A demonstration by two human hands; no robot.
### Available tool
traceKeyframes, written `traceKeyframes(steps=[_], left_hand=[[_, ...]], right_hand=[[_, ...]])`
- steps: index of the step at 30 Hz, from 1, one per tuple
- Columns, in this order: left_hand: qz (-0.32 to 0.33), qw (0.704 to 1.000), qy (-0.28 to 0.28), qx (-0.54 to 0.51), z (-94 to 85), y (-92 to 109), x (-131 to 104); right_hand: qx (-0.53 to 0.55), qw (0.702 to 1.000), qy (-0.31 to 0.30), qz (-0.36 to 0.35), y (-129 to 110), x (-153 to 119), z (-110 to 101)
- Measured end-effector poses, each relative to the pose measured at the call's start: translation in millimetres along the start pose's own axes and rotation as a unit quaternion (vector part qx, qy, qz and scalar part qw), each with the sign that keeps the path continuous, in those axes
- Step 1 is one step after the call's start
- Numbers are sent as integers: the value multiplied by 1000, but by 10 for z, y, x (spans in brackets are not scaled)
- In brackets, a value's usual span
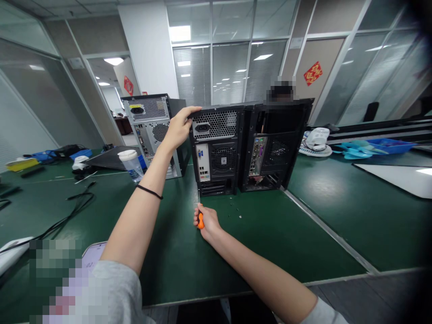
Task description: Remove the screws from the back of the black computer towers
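My left hand (180, 128) grips the upper left corner of a black computer case (222, 157), fingers over its top edge and thumb at the rear panel. The case stands upright with its back towards me, showing a power socket, a fan grille and ports. My right hand (209, 221) is closed around an orange and black screwdriver (200, 221). The screwdriver's thin shaft points up to the case's lower left corner; whether its tip sits in a screw cannot be told. Several tiny dark and light pieces, perhaps screws (240, 217), lie on the green table in front.
A second black case (270, 153), partly opened up, stands close on the right. Behind to the left are a silver-backed case (151, 130) and a lidded cup (131, 165). Black cables (72, 216) and a phone (92, 252) lie left. Blue trays (388, 145) stand far right.
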State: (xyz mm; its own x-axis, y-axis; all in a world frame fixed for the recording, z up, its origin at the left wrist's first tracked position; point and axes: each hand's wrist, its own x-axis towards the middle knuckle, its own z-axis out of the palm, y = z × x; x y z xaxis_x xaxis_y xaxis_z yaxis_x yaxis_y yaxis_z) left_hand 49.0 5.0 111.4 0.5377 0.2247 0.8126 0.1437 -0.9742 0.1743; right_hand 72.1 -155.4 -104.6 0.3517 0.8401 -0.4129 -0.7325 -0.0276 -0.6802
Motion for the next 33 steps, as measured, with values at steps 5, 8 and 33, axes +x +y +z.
traceKeyframes(steps=[5, 8, 33], left_hand=[[-3, 1000, 2, 7, 0, 10, -1], [3, 1000, 4, 10, 0, 10, -1], [2, 1000, -2, 3, 0, -1, -5]], right_hand=[[-5, 1000, 6, 8, -17, -21, 14], [-2, 1000, 5, 12, -18, -23, 16], [6, 999, -10, 51, -47, -37, 49]])
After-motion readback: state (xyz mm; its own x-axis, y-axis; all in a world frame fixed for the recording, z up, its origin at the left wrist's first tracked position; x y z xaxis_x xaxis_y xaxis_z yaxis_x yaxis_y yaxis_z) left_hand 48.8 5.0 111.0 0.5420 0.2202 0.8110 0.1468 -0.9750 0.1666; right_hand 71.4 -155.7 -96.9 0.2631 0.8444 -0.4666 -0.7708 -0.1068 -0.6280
